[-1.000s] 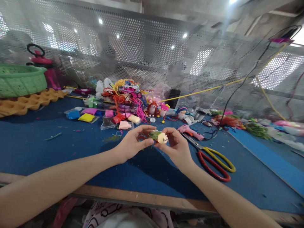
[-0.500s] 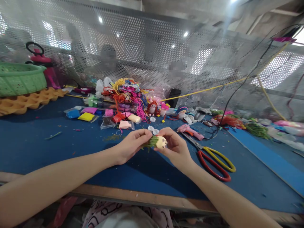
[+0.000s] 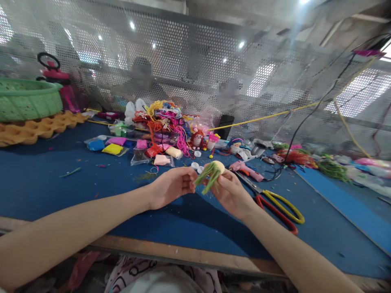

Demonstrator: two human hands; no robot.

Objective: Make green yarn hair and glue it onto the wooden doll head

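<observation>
My right hand (image 3: 233,189) grips a small doll head (image 3: 218,166), cream-coloured and rounded, with green yarn strands (image 3: 210,179) hanging from it. The thumb lies against its near side; no face shows on the side turned to me. Just left of the yarn is my left hand (image 3: 174,185), its fingers loosely curled, the tips close to the strand ends. Whether they touch the yarn is hard to see. Small white caps (image 3: 197,167) lie behind the hands. Beyond the right wrist are large scissors (image 3: 275,203) with red and yellow handles and a pink glue gun (image 3: 247,171).
Bags of coloured clay (image 3: 113,149) and a heap of tangled yarn (image 3: 165,120) lie behind, beside several finished dolls (image 3: 198,139). A green basket (image 3: 30,99) stands far left on an egg tray (image 3: 39,128). Green yarn (image 3: 332,170) lies right. Perforated metal sheeting (image 3: 189,69) closes the back.
The doll head has been turned: its dotted face faced right and now the yarn hangs toward me. My left hand has let go of the yarn and drawn slightly away.
</observation>
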